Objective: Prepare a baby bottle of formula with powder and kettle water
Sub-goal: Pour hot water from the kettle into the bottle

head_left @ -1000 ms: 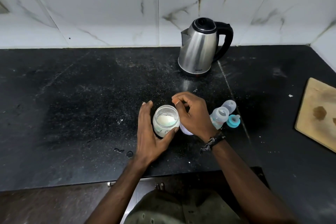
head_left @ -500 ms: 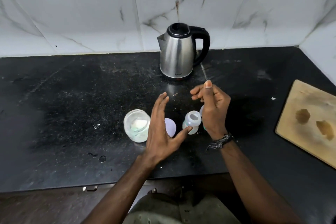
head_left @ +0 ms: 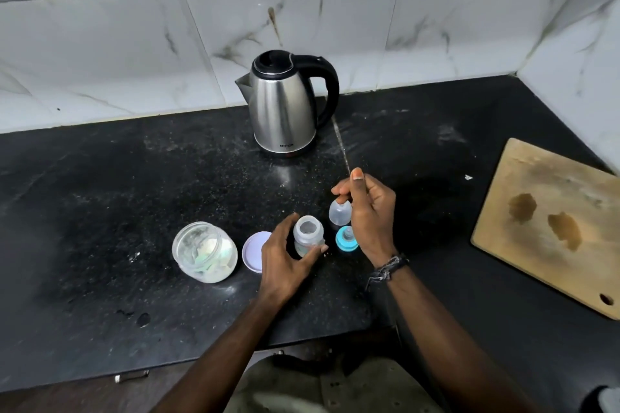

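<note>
1. The left hand [head_left: 285, 258] curls its fingers [head_left: 288, 222] and thumb around the open baby bottle [head_left: 308, 235], which stands upright on the black table [head_left: 100, 198].
2. The right hand [head_left: 370, 211] pinches the tip of the clear cap [head_left: 340, 213].
3. The blue teat ring [head_left: 346, 239] lies just beside the bottle.
4. The powder jar [head_left: 204, 252] and its lid [head_left: 255, 252] sit left of the left hand.
5. The kettle [head_left: 285, 104] stands behind, near the wall.
6. A wooden board [head_left: 550, 221] lies to the right.
</note>
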The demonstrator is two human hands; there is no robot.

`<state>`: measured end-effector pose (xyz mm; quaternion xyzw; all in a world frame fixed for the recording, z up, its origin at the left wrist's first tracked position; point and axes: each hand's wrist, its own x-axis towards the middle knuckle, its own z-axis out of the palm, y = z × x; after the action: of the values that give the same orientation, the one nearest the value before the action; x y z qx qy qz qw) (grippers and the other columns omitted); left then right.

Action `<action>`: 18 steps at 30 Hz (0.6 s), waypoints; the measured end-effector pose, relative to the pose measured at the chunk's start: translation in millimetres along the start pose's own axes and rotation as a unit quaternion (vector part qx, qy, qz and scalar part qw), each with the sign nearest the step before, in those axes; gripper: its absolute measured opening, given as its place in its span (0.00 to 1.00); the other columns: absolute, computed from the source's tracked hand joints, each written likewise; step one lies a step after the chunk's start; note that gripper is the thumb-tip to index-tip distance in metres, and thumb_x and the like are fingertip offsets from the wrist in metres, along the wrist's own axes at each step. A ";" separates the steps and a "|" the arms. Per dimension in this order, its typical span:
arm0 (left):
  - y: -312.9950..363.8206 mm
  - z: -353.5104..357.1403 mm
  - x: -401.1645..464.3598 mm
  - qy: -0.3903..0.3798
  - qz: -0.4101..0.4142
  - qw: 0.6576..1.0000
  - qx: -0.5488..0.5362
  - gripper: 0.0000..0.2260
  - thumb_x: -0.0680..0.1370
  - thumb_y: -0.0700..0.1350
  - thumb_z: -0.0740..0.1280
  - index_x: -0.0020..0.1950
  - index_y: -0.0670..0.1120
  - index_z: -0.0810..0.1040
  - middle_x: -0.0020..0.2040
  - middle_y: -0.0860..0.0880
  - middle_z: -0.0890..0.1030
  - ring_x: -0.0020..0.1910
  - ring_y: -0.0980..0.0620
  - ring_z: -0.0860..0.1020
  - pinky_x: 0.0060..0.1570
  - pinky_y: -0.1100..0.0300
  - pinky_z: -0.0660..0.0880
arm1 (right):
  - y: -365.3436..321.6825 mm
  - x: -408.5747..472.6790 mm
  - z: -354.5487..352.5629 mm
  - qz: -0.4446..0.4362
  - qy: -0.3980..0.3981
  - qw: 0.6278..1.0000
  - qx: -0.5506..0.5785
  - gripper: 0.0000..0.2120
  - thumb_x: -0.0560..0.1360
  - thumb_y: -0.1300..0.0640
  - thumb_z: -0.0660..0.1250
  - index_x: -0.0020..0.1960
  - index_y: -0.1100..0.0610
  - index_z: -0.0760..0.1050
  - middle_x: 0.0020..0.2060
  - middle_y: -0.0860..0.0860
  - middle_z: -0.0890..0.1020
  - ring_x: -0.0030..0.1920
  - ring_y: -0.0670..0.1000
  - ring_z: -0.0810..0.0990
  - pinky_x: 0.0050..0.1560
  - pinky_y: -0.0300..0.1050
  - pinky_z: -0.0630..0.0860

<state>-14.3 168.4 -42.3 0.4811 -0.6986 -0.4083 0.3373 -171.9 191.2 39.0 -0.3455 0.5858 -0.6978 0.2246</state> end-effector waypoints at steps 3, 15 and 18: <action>-3.1 0.7 6.2 0.006 -0.012 1.000 -0.011 0.26 0.69 0.47 0.84 0.65 0.48 0.80 0.59 0.54 0.85 0.58 0.60 0.82 0.60 0.56 0.79 | 6.7 3.0 4.0 0.012 0.006 1.000 -0.001 0.20 0.83 0.56 0.59 0.34 0.56 0.78 0.34 0.57 0.83 0.33 0.49 0.79 0.40 0.40 0.76; 25.3 -24.2 49.4 0.081 0.020 0.992 -0.099 0.23 0.69 0.51 0.81 0.61 0.47 0.83 0.54 0.55 0.87 0.54 0.55 0.85 0.56 0.53 0.81 | 14.3 81.9 47.7 -0.001 0.026 1.000 -0.003 0.20 0.84 0.55 0.60 0.34 0.56 0.78 0.33 0.57 0.84 0.33 0.52 0.81 0.39 0.46 0.78; 33.0 -29.5 62.1 0.100 0.027 0.988 -0.119 0.23 0.69 0.54 0.79 0.62 0.48 0.83 0.54 0.55 0.87 0.54 0.54 0.85 0.56 0.50 0.82 | 14.6 123.9 63.3 -0.019 0.032 0.999 -0.001 0.20 0.83 0.53 0.61 0.33 0.54 0.78 0.32 0.55 0.83 0.32 0.52 0.80 0.38 0.47 0.77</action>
<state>-21.0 109.0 5.0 0.4568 -0.6208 -0.4292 0.4709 -207.9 57.2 56.7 -0.3340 0.5869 -0.7120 0.1923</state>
